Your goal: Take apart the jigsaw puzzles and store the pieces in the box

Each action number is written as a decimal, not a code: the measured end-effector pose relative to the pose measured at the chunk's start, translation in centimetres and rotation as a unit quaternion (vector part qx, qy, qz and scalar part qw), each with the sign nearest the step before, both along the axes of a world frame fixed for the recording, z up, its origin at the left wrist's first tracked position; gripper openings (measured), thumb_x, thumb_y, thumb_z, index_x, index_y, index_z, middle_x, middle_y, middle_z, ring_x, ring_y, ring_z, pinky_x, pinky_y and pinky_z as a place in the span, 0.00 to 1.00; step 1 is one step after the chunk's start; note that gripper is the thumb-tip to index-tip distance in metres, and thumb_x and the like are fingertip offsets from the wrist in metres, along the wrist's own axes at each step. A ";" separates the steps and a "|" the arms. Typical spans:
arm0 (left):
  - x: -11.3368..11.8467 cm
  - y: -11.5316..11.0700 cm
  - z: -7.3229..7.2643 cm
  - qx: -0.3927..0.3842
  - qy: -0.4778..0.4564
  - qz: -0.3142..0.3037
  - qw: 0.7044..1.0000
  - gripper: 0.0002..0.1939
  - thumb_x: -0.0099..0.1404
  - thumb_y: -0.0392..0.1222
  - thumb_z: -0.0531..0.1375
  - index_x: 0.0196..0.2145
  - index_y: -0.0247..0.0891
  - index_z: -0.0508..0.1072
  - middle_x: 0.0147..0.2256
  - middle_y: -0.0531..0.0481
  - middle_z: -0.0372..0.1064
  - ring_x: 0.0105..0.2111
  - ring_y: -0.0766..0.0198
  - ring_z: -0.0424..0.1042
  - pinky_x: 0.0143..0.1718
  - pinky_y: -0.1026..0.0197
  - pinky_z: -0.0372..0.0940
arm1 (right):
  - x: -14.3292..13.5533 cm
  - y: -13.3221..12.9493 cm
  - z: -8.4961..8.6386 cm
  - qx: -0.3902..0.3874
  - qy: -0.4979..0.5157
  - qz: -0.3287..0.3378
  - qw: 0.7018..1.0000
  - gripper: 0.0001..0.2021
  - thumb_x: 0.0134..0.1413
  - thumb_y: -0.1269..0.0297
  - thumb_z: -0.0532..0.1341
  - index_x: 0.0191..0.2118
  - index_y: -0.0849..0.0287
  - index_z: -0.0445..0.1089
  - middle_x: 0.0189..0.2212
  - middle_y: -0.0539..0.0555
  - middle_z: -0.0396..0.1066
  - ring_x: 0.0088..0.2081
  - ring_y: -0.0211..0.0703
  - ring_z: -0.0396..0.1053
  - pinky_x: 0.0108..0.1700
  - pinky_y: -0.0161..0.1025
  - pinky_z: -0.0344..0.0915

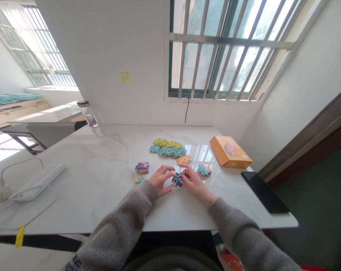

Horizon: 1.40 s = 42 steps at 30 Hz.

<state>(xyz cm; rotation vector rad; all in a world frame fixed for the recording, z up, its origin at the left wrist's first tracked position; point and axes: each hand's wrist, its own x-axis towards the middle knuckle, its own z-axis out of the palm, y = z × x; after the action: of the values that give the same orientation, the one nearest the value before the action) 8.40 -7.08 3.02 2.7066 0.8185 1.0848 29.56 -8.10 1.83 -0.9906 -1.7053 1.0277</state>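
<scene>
Between my hands, a dark teal and purple puzzle piece (177, 180) is at the middle of the white table. My left hand (162, 179) curves around its left side, thumb and fingers spread apart. My right hand (193, 181) pinches the piece's right edge. To the left are a stack of purple puzzle pieces (142, 168) and a yellow and teal piece (139, 182), partly behind my left wrist. Orange pieces (184, 159) lie just beyond my fingers, with teal pieces (170, 151) and yellow-green pieces (167, 143) behind them. Teal and pink pieces (204, 170) sit to the right.
An orange box (231, 152) stands at the table's right, near a black phone or tablet (265, 192). A white power strip (38, 183) with cables lies at the left. A clear bottle (88, 113) stands at the back left corner of the white table (102, 177).
</scene>
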 end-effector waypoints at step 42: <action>-14.2 4.5 -1.0 -0.008 -0.013 0.263 0.965 0.07 0.55 0.41 0.61 0.33 0.40 0.73 0.42 0.47 0.75 0.45 0.54 0.70 0.53 0.50 0.59 | 0.5 -0.9 0.8 0.071 -0.130 -0.014 0.989 0.24 0.62 0.65 0.52 0.63 0.55 0.52 0.34 0.50 0.65 0.33 0.39 0.64 0.38 0.38 0.63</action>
<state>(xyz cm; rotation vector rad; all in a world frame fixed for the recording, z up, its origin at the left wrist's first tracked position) -5.77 -2.62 1.97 2.5106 1.5926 1.1815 30.08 -9.00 2.61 -1.0900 -1.9415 0.7713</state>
